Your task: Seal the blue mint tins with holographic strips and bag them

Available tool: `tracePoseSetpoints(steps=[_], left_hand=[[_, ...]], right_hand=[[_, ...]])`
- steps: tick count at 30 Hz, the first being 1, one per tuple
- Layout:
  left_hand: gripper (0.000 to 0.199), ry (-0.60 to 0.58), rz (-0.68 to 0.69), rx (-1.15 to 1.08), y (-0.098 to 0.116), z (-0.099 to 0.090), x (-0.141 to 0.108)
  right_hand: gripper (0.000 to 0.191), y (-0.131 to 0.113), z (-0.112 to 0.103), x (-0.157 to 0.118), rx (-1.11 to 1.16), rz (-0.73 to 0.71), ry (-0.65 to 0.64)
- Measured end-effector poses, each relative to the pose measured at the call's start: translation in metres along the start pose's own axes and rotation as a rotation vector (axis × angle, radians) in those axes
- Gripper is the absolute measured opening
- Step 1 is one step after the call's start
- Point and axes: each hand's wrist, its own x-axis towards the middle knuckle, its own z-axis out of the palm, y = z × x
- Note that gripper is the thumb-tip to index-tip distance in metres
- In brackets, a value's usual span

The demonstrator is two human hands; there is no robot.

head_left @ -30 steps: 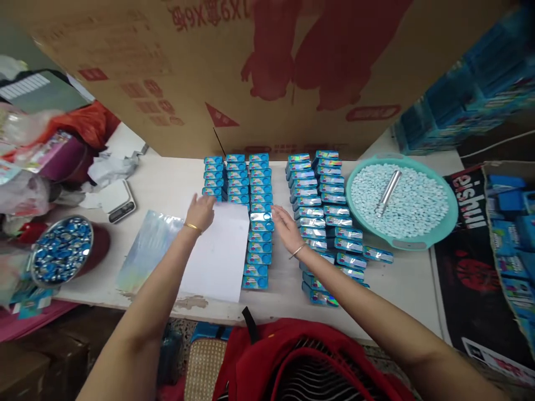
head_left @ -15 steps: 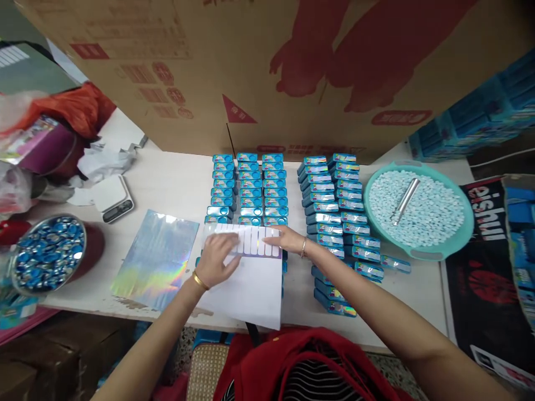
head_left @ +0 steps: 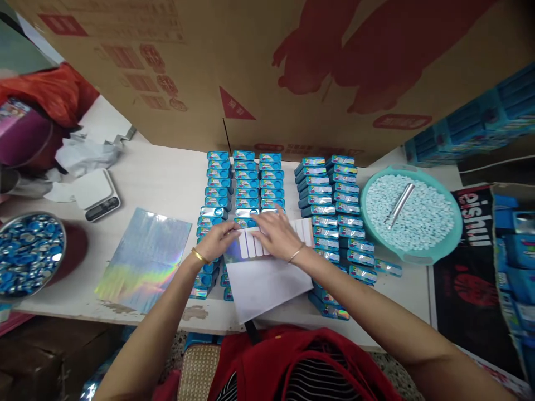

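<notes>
Both hands are on a white sticker sheet with a row of narrow white labels (head_left: 267,267), which lies on top of the rows of small blue tins (head_left: 244,186) at the middle of the pale table (head_left: 167,178). The left hand (head_left: 219,240) pinches the sheet's left edge, grip closed on it. The right hand (head_left: 278,236) lies flat over the label strip, fingers spread, holding nothing. At 3 o'clock sits a teal round basin of pale blue tablets (head_left: 412,214); at 9 o'clock lies a shiny holographic foil sheet (head_left: 144,259).
</notes>
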Motion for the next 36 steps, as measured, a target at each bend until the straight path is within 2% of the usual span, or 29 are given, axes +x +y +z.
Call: tracePoseSetpoints(steps=[3, 8, 11, 14, 18, 22, 25, 27, 28, 30, 32, 34, 36], left_hand=[[0.027, 0.061, 0.097, 0.143, 0.004, 0.002, 0.008], [0.026, 0.165, 0.234, 0.561, -0.002, 0.007, 0.011], [0.025, 0.172, 0.282, 0.71, -0.003, 0.015, 0.011], [0.024, 0.175, 0.319, 0.767, -0.005, 0.022, 0.009], [0.021, 0.234, 0.365, 0.681, 0.0, 0.028, -0.006], [0.008, 0.336, 0.399, 0.4, 0.017, 0.029, -0.032], [0.011, 0.584, 0.24, 0.143, 0.023, 0.022, -0.039], [0.026, 0.65, 0.133, 0.123, 0.019, 0.016, -0.033], [0.036, 0.609, 0.11, 0.179, 0.015, 0.014, -0.027], [0.052, 0.429, 0.108, 0.364, 0.005, 0.01, -0.015], [0.057, 0.259, 0.115, 0.549, -0.006, 0.01, -0.005], [0.056, 0.198, 0.13, 0.668, -0.014, 0.014, 0.0], [0.053, 0.223, 0.175, 0.735, -0.019, 0.018, 0.0]], right_hand=[[0.025, -0.006, 0.014, 0.011, 0.067, 0.112, -0.139], [0.023, 0.014, 0.02, 0.015, 0.22, 0.235, -0.136], [0.024, 0.022, 0.021, 0.015, 0.293, 0.269, -0.151], [0.024, 0.026, 0.025, 0.017, 0.348, 0.314, -0.163], [0.023, 0.031, 0.028, 0.02, 0.305, 0.342, -0.172], [0.025, 0.032, 0.029, 0.024, 0.052, 0.361, -0.194], [0.027, 0.029, 0.032, 0.025, -0.103, 0.337, -0.206], [0.027, 0.024, 0.035, 0.023, -0.146, 0.289, -0.225], [0.027, 0.021, 0.035, 0.022, -0.149, 0.261, -0.235], [0.028, 0.016, 0.036, 0.02, -0.127, 0.213, -0.243], [0.028, 0.012, 0.035, 0.019, -0.086, 0.189, -0.236], [0.027, 0.012, 0.034, 0.02, -0.036, 0.191, -0.229], [0.025, 0.014, 0.033, 0.022, 0.017, 0.209, -0.229]])
